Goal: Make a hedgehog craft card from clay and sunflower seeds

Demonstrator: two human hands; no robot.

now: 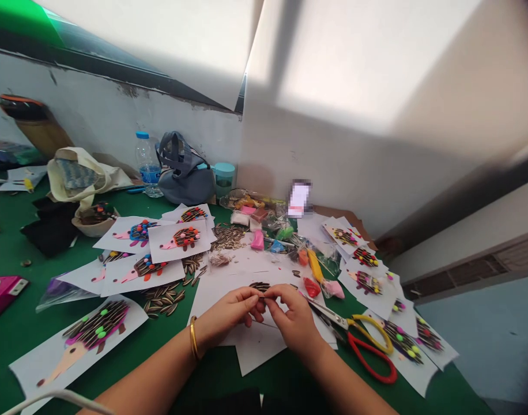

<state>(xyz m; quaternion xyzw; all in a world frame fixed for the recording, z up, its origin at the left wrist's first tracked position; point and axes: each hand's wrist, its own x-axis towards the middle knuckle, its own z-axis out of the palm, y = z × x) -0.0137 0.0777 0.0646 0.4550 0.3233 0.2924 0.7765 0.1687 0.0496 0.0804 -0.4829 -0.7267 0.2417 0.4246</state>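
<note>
Both hands meet over white paper sheets at the middle of the green table. My left hand, with a gold bangle on its wrist, has its thumb and fingers pinched on something small. My right hand pinches at the same spot, fingertips against those of the left. What lies between them is too small and too covered to name. Just beyond the fingertips, dark striped seeds lie bunched on the paper. Scissors with one yellow and one red handle rest right of my right hand.
Hedgehog pictures with seed spines lie at left and right. Loose seeds form piles left of the paper. Behind are colored clay packs, a phone, a bottle, a gray bag and a cup.
</note>
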